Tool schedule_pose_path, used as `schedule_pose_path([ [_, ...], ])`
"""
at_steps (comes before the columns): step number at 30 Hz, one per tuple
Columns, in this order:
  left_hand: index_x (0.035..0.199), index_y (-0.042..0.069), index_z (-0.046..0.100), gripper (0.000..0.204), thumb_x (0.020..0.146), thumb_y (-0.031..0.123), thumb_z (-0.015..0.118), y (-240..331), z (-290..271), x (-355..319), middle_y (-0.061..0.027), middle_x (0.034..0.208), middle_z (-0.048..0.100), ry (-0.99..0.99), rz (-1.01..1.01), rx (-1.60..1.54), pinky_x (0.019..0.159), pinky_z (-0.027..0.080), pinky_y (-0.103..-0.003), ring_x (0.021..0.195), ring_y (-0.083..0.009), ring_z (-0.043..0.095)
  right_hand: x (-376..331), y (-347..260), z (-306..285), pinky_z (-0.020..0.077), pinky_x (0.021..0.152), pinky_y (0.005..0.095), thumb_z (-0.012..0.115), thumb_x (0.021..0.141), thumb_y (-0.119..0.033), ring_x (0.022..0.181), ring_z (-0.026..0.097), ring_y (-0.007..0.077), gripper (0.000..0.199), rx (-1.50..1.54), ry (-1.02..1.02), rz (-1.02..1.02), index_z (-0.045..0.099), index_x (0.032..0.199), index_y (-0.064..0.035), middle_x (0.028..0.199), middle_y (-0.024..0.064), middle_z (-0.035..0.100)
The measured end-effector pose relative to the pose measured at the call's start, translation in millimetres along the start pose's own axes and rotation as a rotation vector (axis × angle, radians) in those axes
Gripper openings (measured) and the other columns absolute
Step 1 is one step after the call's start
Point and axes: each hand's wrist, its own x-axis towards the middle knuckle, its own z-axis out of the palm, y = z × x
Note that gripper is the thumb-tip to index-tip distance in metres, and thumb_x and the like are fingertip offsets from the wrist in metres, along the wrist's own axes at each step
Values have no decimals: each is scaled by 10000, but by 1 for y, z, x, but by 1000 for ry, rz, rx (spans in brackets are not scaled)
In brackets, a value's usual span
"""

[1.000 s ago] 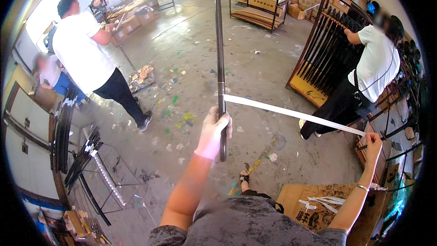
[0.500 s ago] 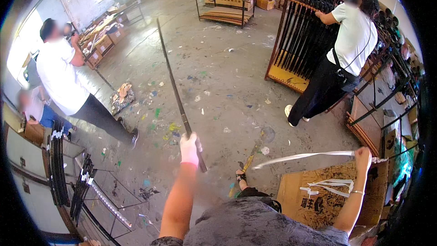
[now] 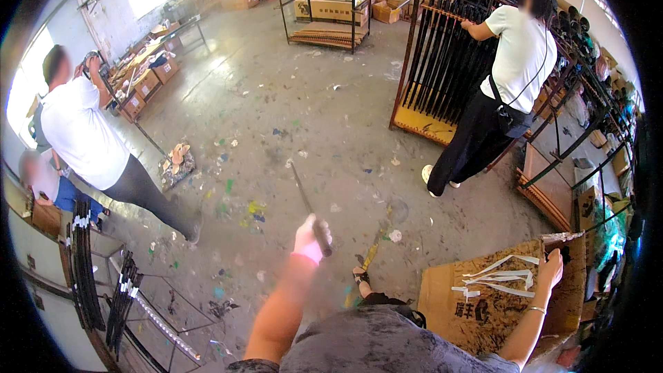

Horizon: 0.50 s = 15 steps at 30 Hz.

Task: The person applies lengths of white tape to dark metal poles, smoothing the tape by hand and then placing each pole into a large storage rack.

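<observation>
In a pale glove, my left hand (image 3: 312,238) is closed around the thick end of a thin, dark, tapered rod (image 3: 300,188). The rod points forward, away from me, over the floor. My right hand (image 3: 550,269), with a bracelet at its wrist, is at the right beside a cardboard box (image 3: 442,290). Its fingers look curled, and what they hold, if anything, is hidden. Several white strips (image 3: 498,276) lie on the box's brown top, just left of that hand.
Two bundles of black rods (image 3: 84,269) lean at the lower left by a wire frame (image 3: 162,283). A person (image 3: 521,62) at the right handles a rack of black poles (image 3: 442,62). Another person (image 3: 90,131) stands at the left; one sits behind. A metal rack (image 3: 324,34) stands ahead.
The rod has swung down, and its tip now points away from me. A long white strip stretched from my right hand is no longer visible, and that hand has moved lower.
</observation>
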Motion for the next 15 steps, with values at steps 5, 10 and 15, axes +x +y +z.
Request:
schedule_pose_path([
  [5, 788, 43, 510, 348, 906, 364, 442, -17, -13, 6, -57, 634, 529, -124, -123, -172, 475, 395, -298, 525, -178, 487, 5, 7, 4, 445, 697, 396, 673, 697, -58, 796, 537, 292, 172, -57, -28, 35, 513, 754, -37, 839, 127, 522],
  [10, 783, 51, 501, 336, 912, 352, 430, -19, -12, 3, -49, 623, 526, -160, -164, -210, 456, 377, -290, 507, -170, 468, 14, 11, 11, 443, 745, 401, 680, 702, -84, 865, 539, 292, 190, -281, -127, -23, 556, 841, -43, 902, 126, 543],
  [15, 787, 67, 479, 306, 916, 339, 431, -16, 10, -16, -36, 617, 511, -65, -140, -181, 433, 353, -277, 489, -158, 445, -4, -70, -59, 417, 828, 409, 657, 695, -39, 934, 519, 299, 257, -213, 160, -267, 596, 944, -42, 963, 133, 549],
])
